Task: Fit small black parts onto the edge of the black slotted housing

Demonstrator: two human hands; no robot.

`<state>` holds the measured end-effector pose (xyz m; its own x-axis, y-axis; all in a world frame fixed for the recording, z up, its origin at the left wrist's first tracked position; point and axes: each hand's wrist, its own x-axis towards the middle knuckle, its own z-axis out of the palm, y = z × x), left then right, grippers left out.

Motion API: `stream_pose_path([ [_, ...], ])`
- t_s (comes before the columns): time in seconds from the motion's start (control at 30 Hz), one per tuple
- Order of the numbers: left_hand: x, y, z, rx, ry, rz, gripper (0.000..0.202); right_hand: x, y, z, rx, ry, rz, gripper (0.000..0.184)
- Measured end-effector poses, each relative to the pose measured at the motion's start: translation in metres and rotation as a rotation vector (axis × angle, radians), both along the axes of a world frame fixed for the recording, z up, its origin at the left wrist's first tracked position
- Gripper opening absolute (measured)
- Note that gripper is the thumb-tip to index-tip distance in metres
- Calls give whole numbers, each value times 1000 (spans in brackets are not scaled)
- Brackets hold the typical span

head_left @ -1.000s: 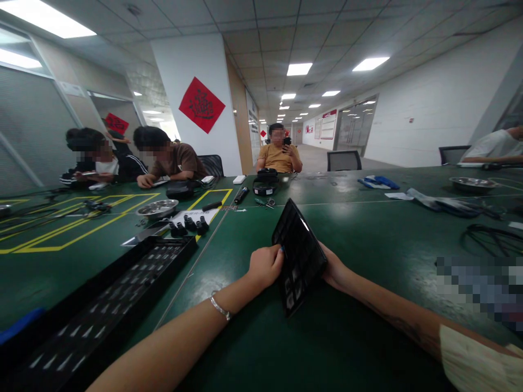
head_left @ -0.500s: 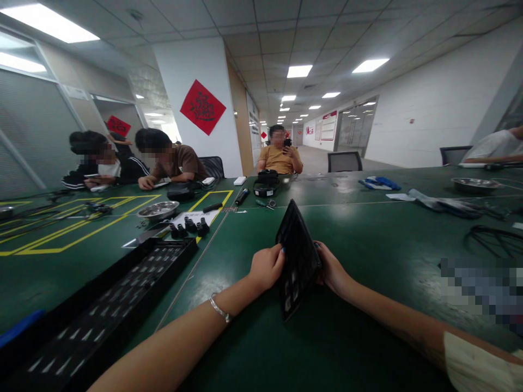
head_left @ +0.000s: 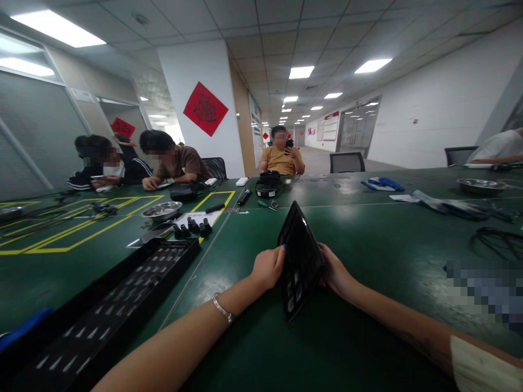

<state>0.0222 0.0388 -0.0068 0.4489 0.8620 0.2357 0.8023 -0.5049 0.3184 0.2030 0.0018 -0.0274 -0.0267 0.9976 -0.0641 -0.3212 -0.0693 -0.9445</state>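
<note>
Upright and slightly tilted over the green table [head_left: 245,348], a thin black tablet-like panel [head_left: 301,267] is held between my two hands. Its dark face is turned to the left and carries several pale shapes near the bottom; I cannot make out exactly what it is. My left hand [head_left: 268,267] grips the left edge, with the thumb lying on the face. Around the right edge my right hand [head_left: 337,270] is closed, its fingers partly hidden behind the panel. Left of my left forearm lies a long black tray [head_left: 194,251] with rows of small pale pointed pieces.
Beyond the tray are several black cylindrical parts [head_left: 195,227], a metal bowl [head_left: 161,211] and a headset-like black device [head_left: 267,190]. Gloves [head_left: 445,206], cables [head_left: 496,239] and another metal bowl [head_left: 481,186] lie to the right. Several people sit around the table.
The view has shifted slightly, so everything appears a little further right and lower. The panel has turned slightly in my hands, and both keep their hold on it.
</note>
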Motion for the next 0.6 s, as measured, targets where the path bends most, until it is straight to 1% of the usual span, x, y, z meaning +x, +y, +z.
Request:
stream_pose_path([
  [0.17, -1, 1, 0, 0, -29, -78, 45, 0, -1, 0, -4, 9, -4, 34],
  [0.4, -1, 0, 1, -5, 33, -75, 38, -1, -3, 4, 5, -3, -67, 32],
  [0.6, -2, 1, 0, -11, 37, -85, 34, -2, -4, 5, 11, 10, -52, 33],
])
